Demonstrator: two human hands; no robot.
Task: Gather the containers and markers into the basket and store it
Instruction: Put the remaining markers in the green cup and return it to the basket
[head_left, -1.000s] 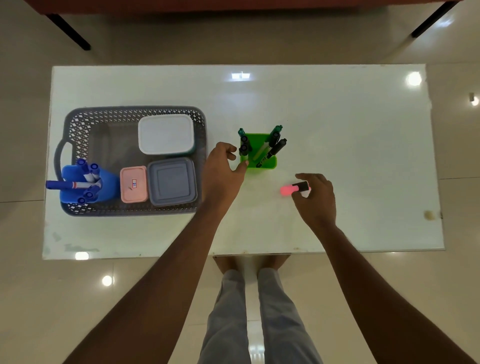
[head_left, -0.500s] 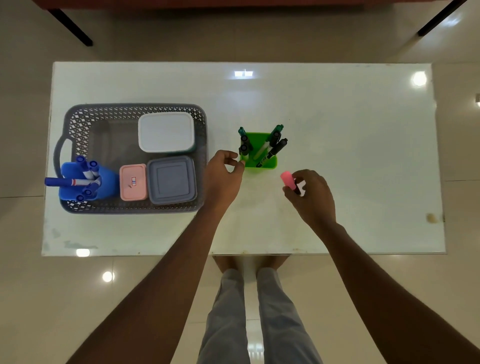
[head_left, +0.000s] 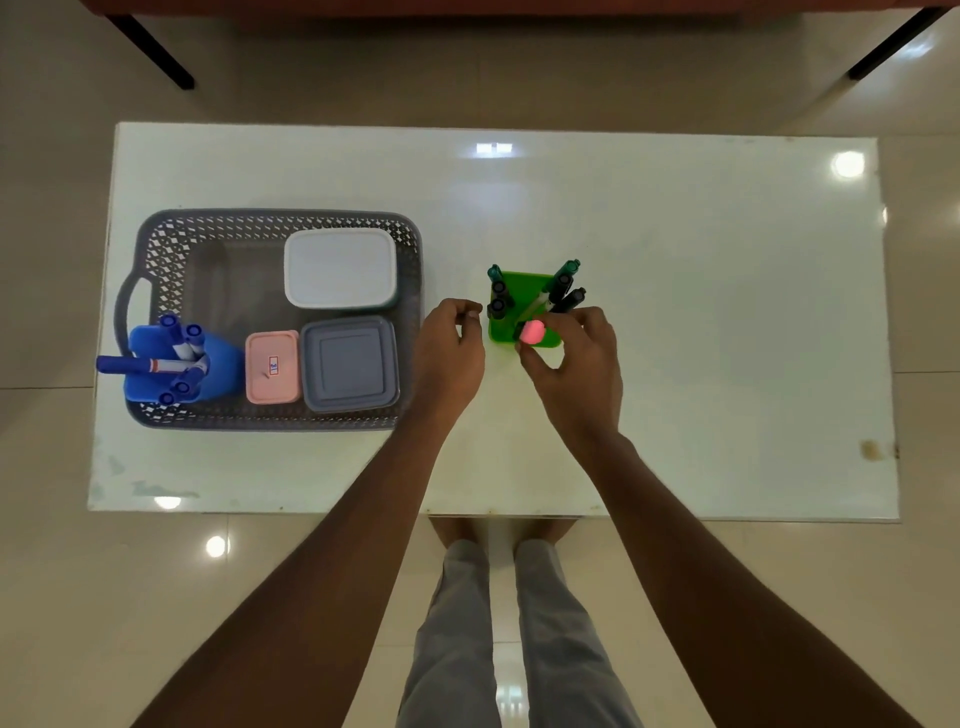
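Observation:
A grey mesh basket (head_left: 156, 249) stands on the left of the white table (head_left: 675, 312). Inside it are a white lidded container (head_left: 340, 267), a grey lidded container (head_left: 349, 365), a small pink container (head_left: 272, 367) and a blue holder (head_left: 218, 364) full of blue markers. A green holder (head_left: 501, 332) with several dark markers stands mid-table. My right hand (head_left: 576, 364) pinches a pink highlighter (head_left: 532, 332) upright over the green holder's near edge. My left hand (head_left: 449, 348) hovers just left of the green holder, fingers curled, holding nothing.
The basket's handle (head_left: 122, 317) points left, close to the table's left edge. Dark furniture legs (head_left: 156, 52) stand on the tiled floor beyond the table. My legs (head_left: 498, 623) are under the near edge.
My right hand lifted the pink highlighter off the table and carried it left and away from me to the green holder. My left hand drew back slightly and curled its fingers.

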